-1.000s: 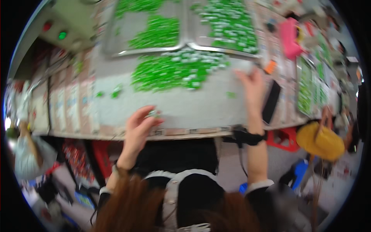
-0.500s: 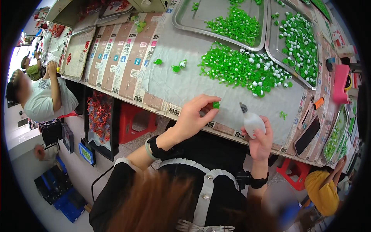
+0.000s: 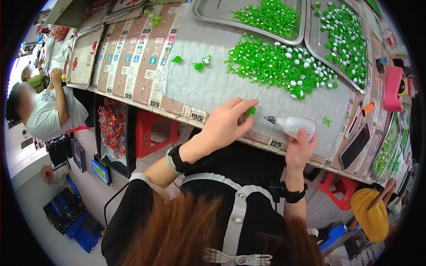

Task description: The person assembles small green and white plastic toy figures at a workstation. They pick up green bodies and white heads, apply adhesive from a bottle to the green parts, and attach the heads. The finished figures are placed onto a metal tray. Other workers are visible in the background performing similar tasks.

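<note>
My left hand (image 3: pixel 226 120) pinches a small green plastic piece (image 3: pixel 251 111) between thumb and fingers, above the near edge of the worktop. My right hand (image 3: pixel 302 148) is wrapped round a white squeeze bottle (image 3: pixel 298 127) with a dark, narrow nozzle. The bottle lies nearly level, its tip pointing left at the green piece, a short gap apart. Beyond my hands, a heap of small green figure parts (image 3: pixel 257 64), several with white eyeballs, spreads over a pale cloth (image 3: pixel 191 95). A few loose green pieces (image 3: pixel 198 66) rest on the cloth's left side.
Metal trays (image 3: pixel 213 17) of green parts stand at the back. To the right are a phone (image 3: pixel 355 146), an orange-handled tool (image 3: pixel 368 109) and a pink tape dispenser (image 3: pixel 393 88). Co-workers sit left and lower right. A red stool (image 3: pixel 153 133) is under the table.
The squeeze bottle has tipped from near upright to nearly level, its nozzle swinging left toward the green piece. My left hand still pinches the piece, with its fingers slightly higher.
</note>
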A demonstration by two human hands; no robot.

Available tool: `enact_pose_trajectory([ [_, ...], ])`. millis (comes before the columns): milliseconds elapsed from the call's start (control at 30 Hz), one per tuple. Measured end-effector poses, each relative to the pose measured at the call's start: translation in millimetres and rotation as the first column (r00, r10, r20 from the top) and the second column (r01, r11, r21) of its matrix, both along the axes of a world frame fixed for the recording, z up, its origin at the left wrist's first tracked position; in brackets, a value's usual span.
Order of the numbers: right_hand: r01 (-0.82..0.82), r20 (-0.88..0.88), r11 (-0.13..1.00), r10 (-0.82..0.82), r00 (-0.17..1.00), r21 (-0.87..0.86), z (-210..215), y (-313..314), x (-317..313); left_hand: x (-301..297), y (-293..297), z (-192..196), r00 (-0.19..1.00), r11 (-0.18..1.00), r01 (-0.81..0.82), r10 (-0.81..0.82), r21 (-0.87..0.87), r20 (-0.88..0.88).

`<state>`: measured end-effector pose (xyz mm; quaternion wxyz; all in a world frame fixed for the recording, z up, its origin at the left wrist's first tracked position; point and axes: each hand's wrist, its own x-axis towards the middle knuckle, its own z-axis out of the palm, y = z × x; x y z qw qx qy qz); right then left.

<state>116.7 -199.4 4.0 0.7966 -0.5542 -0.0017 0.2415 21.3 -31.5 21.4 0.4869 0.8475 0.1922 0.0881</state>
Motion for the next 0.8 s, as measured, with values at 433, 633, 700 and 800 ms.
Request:
enact_pose_trajectory([
  [433,-0.010,0.095,0.992,0.023,0.995,-0.129,-1.1,5.4,-1.2,1.4,0.6,-6.2,0.999,0.999,0.004,-0.005,0.036,0.033],
  [633,-0.021,0.132,0.985,0.044,0.990,-0.169,1.2,6.8,-1.2,1.7,0.9,-4.6,0.999,0.999,0.002,-0.003,0.035,0.036],
  [700,-0.027,0.135,0.985,0.050,0.990,-0.169,1.5,6.8,-1.4,1.6,0.8,-4.6,0.999,0.999,-0.001,0.000,0.034,0.043],
  [800,-0.029,0.136,0.986,0.052,0.989,-0.163,1.5,7.5,-1.7,1.9,0.8,-6.2,0.999,1.000,-0.003,0.002,0.029,0.050],
])
